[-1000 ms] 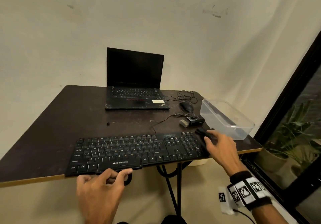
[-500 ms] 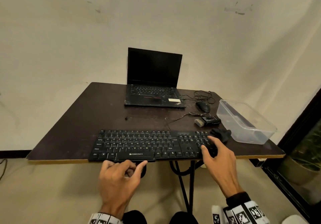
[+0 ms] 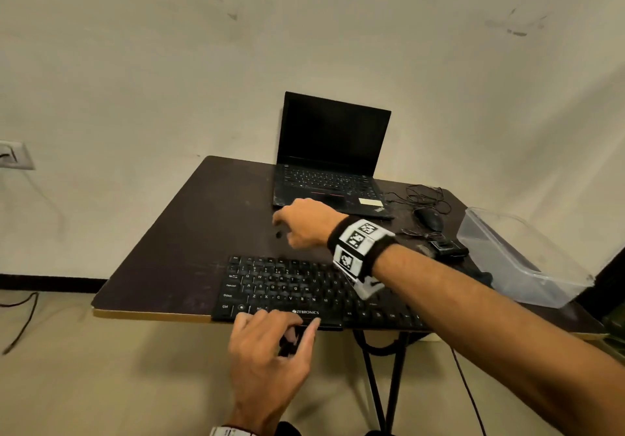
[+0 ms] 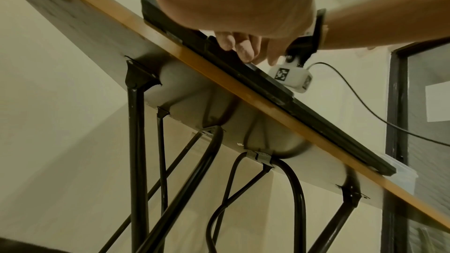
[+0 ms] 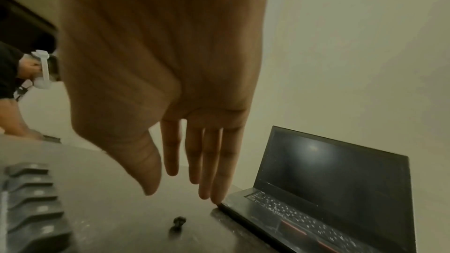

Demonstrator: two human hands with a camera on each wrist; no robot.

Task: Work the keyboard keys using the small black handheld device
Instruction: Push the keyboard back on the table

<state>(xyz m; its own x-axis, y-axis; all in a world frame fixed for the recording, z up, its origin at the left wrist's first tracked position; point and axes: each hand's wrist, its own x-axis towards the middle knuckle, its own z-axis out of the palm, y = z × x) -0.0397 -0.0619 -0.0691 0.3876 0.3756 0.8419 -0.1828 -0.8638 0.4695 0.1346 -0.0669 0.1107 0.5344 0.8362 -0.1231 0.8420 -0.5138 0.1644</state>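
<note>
A black Zebronics keyboard [image 3: 287, 283] lies along the front edge of the dark table [image 3: 189, 232]. My left hand [image 3: 287, 325] holds its front edge near the logo, with the fingers curled over the rim [image 4: 243, 68]. My right hand [image 3: 287, 229] reaches across behind the keyboard with straight, empty fingers [image 5: 180, 186]. It hovers over a tiny black piece [image 3: 278, 234] on the tabletop [image 5: 179, 225]. A dark lump [image 3: 485, 278] lies off the keyboard's right end, partly hidden by my forearm.
An open laptop [image 3: 331, 151] with a dark screen stands at the back; my right fingertips are near its front left corner. To the right are a wired mouse [image 3: 429, 221], a small black gadget [image 3: 448, 249] and a clear plastic tub [image 3: 517, 259].
My right hand left the dark lump at the keyboard's right end and swung left and forward, to behind the keyboard. The left hand has stayed on the keyboard's front edge.
</note>
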